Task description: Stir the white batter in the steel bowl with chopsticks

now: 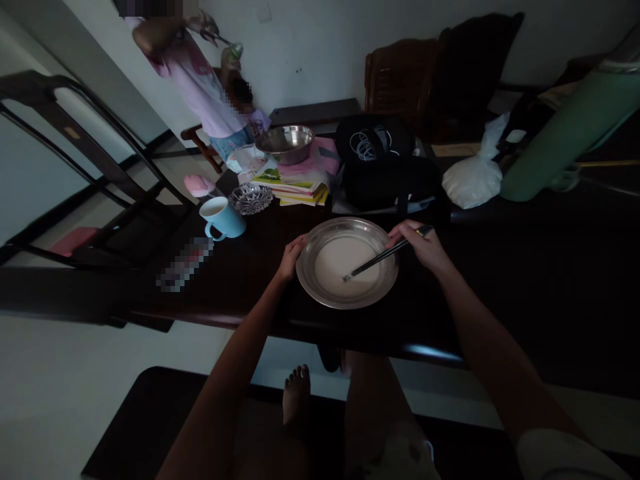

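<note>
A wide metal basin (305, 270) stands on the dark table in front of me, holding a whitish liquid (335, 257). My left hand (291, 258) is closed on the basin's left rim. In my right hand (424, 245) I grip a pair of black chopsticks (383, 255). Their tips dip into the liquid near the basin's middle, with a small pale clump around them. The fingers of the right hand are close to the right rim; whether they touch it I cannot tell.
Beyond the basin are a blue mug (231, 222), a glass dish (251, 199), books (300, 192), another metal bowl (287, 148) and a black bag (385, 173). To the right stand a knotted plastic bag of white powder (473, 181) and a green bottle (560, 133). A person (205, 93) works farther off.
</note>
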The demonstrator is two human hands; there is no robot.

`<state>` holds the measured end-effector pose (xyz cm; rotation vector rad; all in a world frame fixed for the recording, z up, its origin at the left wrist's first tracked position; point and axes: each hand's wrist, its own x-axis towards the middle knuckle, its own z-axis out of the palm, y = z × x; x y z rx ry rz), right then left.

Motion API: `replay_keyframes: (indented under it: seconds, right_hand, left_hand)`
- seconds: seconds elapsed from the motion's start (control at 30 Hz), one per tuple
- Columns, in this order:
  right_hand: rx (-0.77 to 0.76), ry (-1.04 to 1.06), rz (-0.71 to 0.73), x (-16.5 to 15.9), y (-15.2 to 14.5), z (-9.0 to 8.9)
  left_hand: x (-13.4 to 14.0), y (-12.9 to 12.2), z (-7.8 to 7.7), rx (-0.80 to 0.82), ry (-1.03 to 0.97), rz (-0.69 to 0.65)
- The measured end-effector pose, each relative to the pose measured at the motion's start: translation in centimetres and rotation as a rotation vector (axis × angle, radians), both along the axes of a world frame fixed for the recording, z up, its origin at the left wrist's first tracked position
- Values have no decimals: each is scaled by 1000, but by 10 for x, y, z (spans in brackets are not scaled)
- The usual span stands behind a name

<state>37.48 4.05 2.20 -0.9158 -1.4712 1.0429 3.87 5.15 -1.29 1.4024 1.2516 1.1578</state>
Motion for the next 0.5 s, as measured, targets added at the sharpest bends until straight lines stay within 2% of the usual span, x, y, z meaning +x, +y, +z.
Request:
replay_keyframes:
  seconds: [0.2,0.37,0.5]
  right_hand:
    - [14,22,-62,2,1,0]
    - [10,-60,4,-1,0,0]
    - [15,-22,-65,0,0,1]
  left_hand:
    - [0,0,2,-1,-11,-12]
    - [1,-2,4,12,-15,-7]
    - [1,-2,3,-4,-28,-18]
